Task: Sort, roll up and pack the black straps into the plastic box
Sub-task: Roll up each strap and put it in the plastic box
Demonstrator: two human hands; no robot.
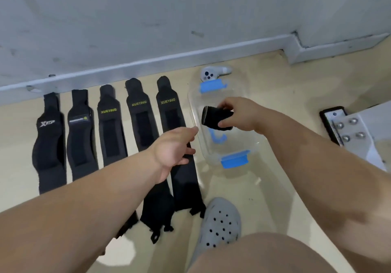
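Holding a rolled black strap between curled fingers and thumb, the right hand hangs over the clear plastic box, with the roll above the far half of the box's inside. The box lies on the beige floor. It has one blue latch at its far end and another blue latch at its near end.

The left hand is relaxed and grips nothing, its fingers loosely extended toward the box's left rim. It sits over the rightmost XUEYING strap; whether it touches the strap cannot be told.

Five black straps lie flat side by side to the left of the box, running lengthwise away from the person. From the left they are:

- an XEP strap
- a strap with a small label
- a XUEYING strap
- a second XUEYING strap
- the rightmost one, just beside the box

A white handheld controller rests beyond the box, near the grey baseboard. A grey perforated clog is on the floor near the box's near end. A metal bracket with bolts stands to the right, well apart from the box.
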